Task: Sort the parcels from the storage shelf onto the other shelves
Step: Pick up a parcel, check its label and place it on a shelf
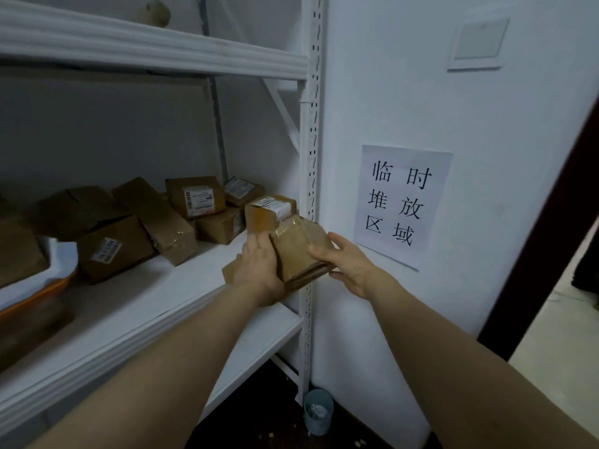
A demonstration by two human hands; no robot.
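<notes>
Brown parcel (301,251) clamped between left grip (259,267) and right grip (350,264); other parcels (194,197) crowd the storage shelf (181,286), so sorting looks far from done.

A white paper sheet (403,205) on the white wall (389,76) carries six large black Chinese characters in three rows of two: 临时, 堆放, 区域. To its left, on the white metal shelf (181,280), brown cardboard parcels (217,226) bear white printed labels: one with barcodes and a red strip on an upright box (198,200), one on a tilted front box (105,251), and two more near the perforated white post (312,157). Their print is too blurred to read.
</notes>
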